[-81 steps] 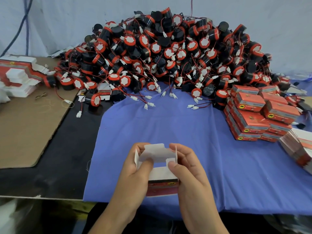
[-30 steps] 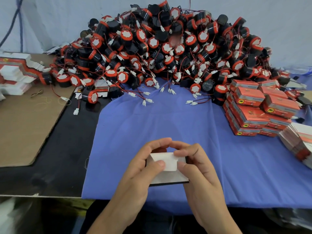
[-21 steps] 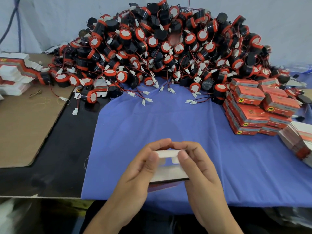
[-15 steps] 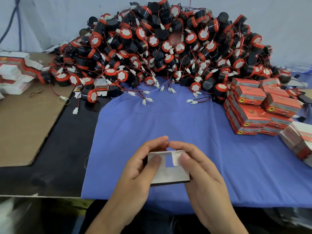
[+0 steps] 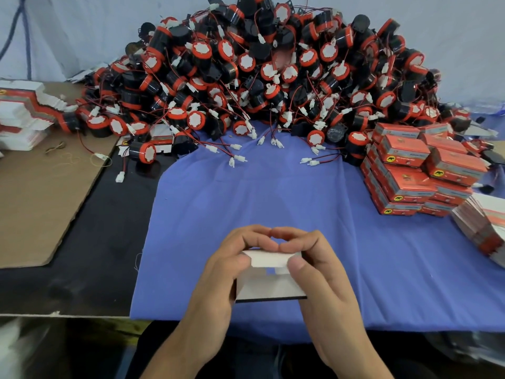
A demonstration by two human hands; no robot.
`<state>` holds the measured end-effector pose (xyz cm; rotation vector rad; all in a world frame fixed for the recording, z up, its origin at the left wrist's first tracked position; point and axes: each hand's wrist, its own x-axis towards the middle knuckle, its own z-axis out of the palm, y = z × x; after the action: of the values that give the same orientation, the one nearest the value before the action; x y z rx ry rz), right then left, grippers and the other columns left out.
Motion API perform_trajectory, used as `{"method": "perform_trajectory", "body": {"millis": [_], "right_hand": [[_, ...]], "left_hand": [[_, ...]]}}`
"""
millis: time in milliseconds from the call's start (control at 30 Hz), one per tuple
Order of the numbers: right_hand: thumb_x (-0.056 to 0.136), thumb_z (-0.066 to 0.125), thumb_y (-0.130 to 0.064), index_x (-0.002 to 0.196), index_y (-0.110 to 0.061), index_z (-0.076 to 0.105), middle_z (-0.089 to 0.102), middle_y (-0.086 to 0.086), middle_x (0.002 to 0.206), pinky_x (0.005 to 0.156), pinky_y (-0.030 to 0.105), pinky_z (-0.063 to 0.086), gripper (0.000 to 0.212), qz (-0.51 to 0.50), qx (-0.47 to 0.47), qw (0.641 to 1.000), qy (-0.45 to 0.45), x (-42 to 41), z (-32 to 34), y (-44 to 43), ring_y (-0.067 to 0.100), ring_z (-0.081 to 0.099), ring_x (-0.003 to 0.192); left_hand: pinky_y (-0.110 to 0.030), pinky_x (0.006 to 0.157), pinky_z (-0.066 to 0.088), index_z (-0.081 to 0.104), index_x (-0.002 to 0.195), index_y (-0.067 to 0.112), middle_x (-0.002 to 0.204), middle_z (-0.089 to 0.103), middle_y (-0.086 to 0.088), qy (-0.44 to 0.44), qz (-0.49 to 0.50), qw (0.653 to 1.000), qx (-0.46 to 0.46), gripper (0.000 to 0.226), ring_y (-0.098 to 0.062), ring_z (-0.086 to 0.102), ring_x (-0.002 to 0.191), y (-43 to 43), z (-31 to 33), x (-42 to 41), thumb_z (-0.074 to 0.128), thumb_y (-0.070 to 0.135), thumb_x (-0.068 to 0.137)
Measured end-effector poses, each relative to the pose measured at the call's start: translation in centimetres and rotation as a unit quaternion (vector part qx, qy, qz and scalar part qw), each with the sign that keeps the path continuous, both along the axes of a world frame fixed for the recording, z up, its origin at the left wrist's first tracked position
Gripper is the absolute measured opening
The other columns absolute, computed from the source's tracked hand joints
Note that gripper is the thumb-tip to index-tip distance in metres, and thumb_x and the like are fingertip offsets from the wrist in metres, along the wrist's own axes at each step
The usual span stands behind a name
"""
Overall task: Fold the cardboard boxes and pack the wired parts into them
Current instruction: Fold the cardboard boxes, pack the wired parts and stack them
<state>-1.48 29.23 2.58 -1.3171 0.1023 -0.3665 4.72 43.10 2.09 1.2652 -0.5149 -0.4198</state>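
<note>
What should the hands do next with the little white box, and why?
Probably press the top flap down and tuck it in. The left hand and right hand both grip the box, and the flap is bent over but not yet shut: a gap shows under it, so that end looks open.

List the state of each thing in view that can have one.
small box, partly folded, white flap bent over.
left hand, grips the box, thumb on the flap.
right hand, grips the box, thumb on the flap.
wired parts, loose in a heap, unpacked.
red boxes, closed, stacked at right.
flat blanks, unfolded, stacked at left.
</note>
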Motion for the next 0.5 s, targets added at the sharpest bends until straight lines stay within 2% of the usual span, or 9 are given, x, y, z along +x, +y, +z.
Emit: {"method": "perform_trajectory", "body": {"millis": [67, 133, 200, 300, 367, 433, 500], "right_hand": [[0.078, 0.062, -0.019, 0.093, -0.014, 0.066, 0.070, 0.007, 0.122, 0.089, 0.028, 0.053, 0.016, 0.000, -0.002, 1.000, -0.009, -0.04, -0.06, 0.20, 0.023, 0.066, 0.117], [0.077, 0.057, -0.001, 0.093, -0.010, 0.065, 0.071, 0.007, 0.120, 0.088, 0.027, 0.054, 0.020, -0.006, 0.000, 1.000, -0.010, -0.08, -0.27, 0.28, 0.022, 0.067, 0.115], [0.076, 0.049, 0.008, 0.094, -0.005, 0.063, 0.071, 0.008, 0.117, 0.087, 0.028, 0.055, 0.027, -0.019, -0.005, 1.000, -0.004, -0.10, -0.47, 0.25, 0.022, 0.068, 0.113], [0.077, 0.048, 0.008, 0.100, -0.003, 0.063, 0.073, 0.009, 0.109, 0.079, 0.024, 0.055, 0.029, -0.033, -0.022, 0.999, 0.007, 0.03, -0.41, 0.31, 0.018, 0.070, 0.101], [0.078, 0.049, 0.006, 0.099, -0.006, 0.066, 0.073, 0.008, 0.104, 0.074, 0.022, 0.055, 0.030, -0.048, -0.034, 0.998, 0.016, 0.10, -0.39, 0.33, 0.017, 0.070, 0.091], [0.078, 0.051, 0.003, 0.097, -0.015, 0.069, 0.074, 0.006, 0.103, 0.073, 0.026, 0.057, 0.032, -0.068, -0.053, 0.996, 0.029, 0.15, -0.46, 0.33, 0.022, 0.069, 0.089], [0.081, 0.053, 0.009, 0.096, -0.021, 0.070, 0.074, 0.004, 0.104, 0.076, 0.030, 0.058, 0.038, -0.083, -0.085, 0.992, 0.032, 0.21, -0.55, 0.43, 0.026, 0.069, 0.091]], "left_hand": [[-0.040, 0.097, 0.047, 0.072, 0.100, 0.022, 0.127, 0.066, 0.001, -0.026, 0.021, 0.999, 0.022, 0.032, -0.020, 0.061, 0.124, -0.04, -0.09, 0.07, 0.048, 0.036, 0.085], [-0.036, 0.097, 0.046, 0.072, 0.099, 0.025, 0.126, 0.067, 0.004, -0.040, 0.031, 0.998, 0.043, 0.025, -0.017, 0.061, 0.124, -0.07, -0.17, 0.17, 0.052, 0.026, 0.084], [-0.033, 0.096, 0.050, 0.069, 0.104, 0.026, 0.127, 0.066, 0.006, -0.052, 0.028, 0.996, 0.071, 0.028, -0.016, 0.062, 0.122, -0.07, -0.26, 0.08, 0.049, 0.013, 0.088], [-0.036, 0.093, 0.059, 0.064, 0.117, 0.029, 0.125, 0.067, 0.006, -0.047, 0.019, 0.996, 0.080, 0.031, -0.019, 0.066, 0.117, 0.05, -0.08, -0.22, 0.048, 0.012, 0.096], [-0.026, 0.084, 0.060, 0.065, 0.119, 0.031, 0.121, 0.069, 0.007, -0.043, 0.018, 0.996, 0.077, 0.030, -0.017, 0.068, 0.112, 0.09, 0.15, -0.43, 0.049, 0.012, 0.101], [-0.017, 0.078, 0.058, 0.065, 0.117, 0.033, 0.119, 0.069, 0.010, -0.045, 0.029, 0.994, 0.094, 0.033, -0.014, 0.069, 0.109, -0.05, 0.17, -0.63, 0.048, 0.006, 0.106], [-0.015, 0.078, 0.057, 0.066, 0.114, 0.035, 0.118, 0.069, 0.014, -0.066, 0.052, 0.989, 0.119, 0.039, -0.009, 0.068, 0.108, -0.35, 0.06, -0.74, 0.049, 0.001, 0.105]]}}
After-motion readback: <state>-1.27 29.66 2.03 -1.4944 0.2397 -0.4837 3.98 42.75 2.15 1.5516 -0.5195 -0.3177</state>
